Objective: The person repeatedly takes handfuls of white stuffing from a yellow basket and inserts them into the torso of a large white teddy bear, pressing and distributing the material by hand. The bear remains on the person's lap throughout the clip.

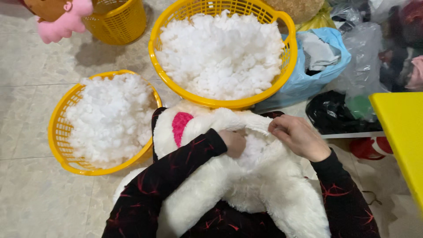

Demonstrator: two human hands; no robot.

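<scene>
White plush skin (246, 185), with a pink patch, is laid across the lap and serves as landmark. Its opening is held spread by the right hand (299, 136), fingers pinched on the rim; the left hand (233, 143) is pushed knuckle-deep into the opening, closed on white filling (253, 152) as far as can be judged. The stuffing step is judged to be in hand; more filling would have to be fetched with the left hand. Just beyond the skin, a large yellow basket (154, 48) heaped with filling is set; left of the skin, a smaller one (57, 132). Right of the large basket, a blue bag (304, 83), clear bags (365, 61) and a black bag (335, 117) are piled. No labels are legible.
</scene>
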